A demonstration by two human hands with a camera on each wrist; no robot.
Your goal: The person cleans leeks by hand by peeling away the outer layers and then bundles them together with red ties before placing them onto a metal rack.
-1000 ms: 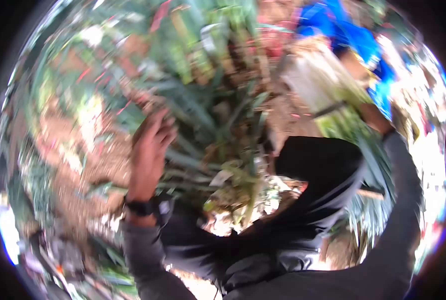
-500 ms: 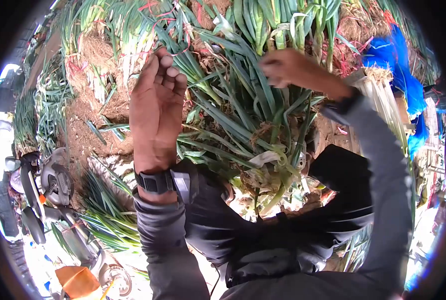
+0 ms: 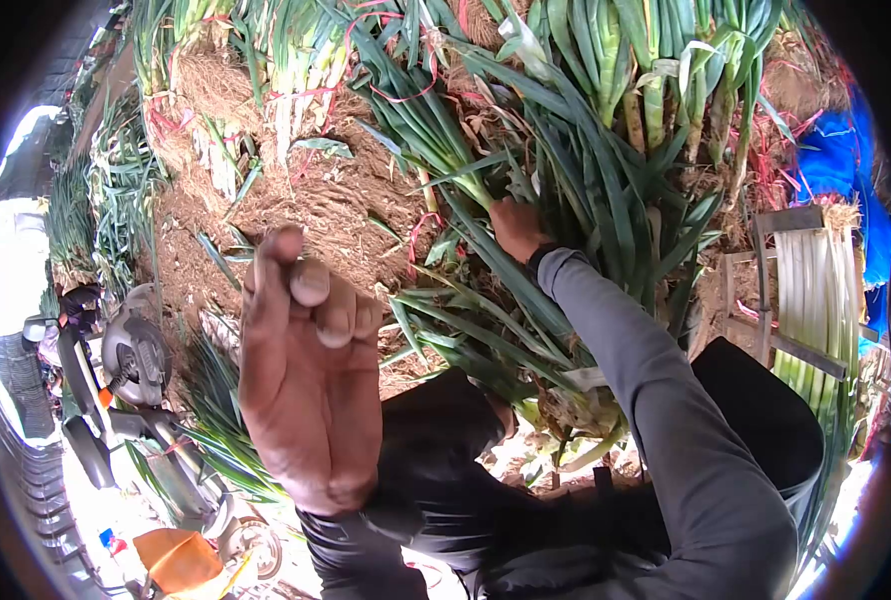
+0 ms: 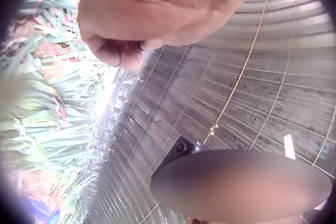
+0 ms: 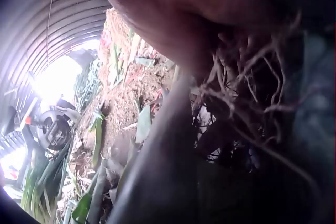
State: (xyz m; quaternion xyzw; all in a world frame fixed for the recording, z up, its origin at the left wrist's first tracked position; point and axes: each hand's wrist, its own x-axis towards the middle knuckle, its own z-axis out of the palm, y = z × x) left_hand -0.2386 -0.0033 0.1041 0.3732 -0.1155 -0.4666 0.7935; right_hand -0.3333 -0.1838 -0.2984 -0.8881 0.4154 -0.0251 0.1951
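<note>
Green leeks (image 3: 586, 170), right hand (image 3: 514, 228) gripping them, left hand (image 3: 306, 380) raised

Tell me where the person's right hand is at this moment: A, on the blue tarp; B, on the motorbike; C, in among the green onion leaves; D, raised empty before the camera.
C: the right hand reaches in among the green onion leaves.

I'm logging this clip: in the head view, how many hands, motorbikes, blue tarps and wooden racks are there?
Hands: 2, the left hand raised, the right hand gripping green onions
Motorbike: 1
Blue tarp: 1
Wooden rack: 1
Total: 5
</note>
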